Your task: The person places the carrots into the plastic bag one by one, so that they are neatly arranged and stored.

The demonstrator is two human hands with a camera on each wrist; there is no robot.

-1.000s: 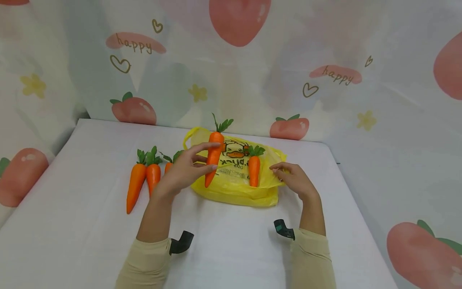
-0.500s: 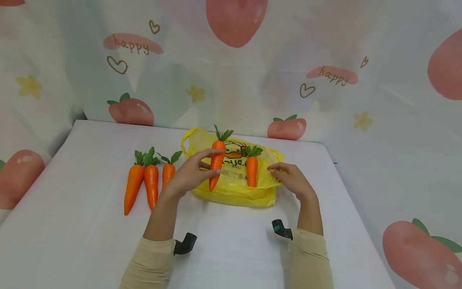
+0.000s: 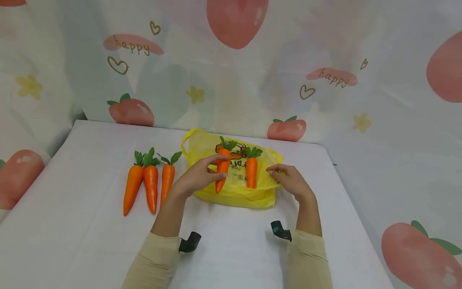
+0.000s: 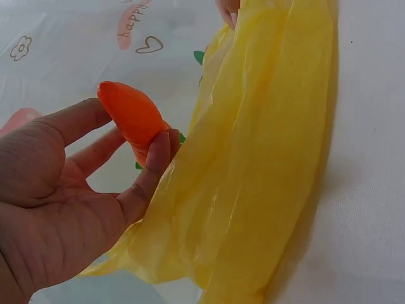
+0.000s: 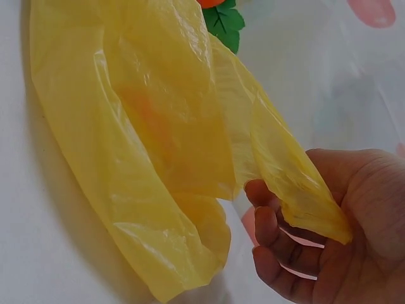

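Currently, the left hand [image 3: 197, 175] pinches 1 carrot [image 3: 223, 168] between fingers and thumb, leaves up and tip down, over the yellow bag [image 3: 234, 198]. Whether that tip touches the plastic is hard to tell from these angles. The right hand [image 3: 290, 180] holds the bag's rim at its right side, plastic between its curled fingers and thumb. Between the 2 hands, a second carrot [image 3: 251, 172] stands leaves up, its lower end hidden behind the bag's near lip.

The bag lies near the far edge of the white table [image 3: 234, 249], its loop handle pointing away. Bare cloth spreads between the forearms and runs from the right hand to the right edge. Left of the bag, 3 loose carrots [image 3: 150, 184] lie side by side, the rightmost partly behind the left forearm.
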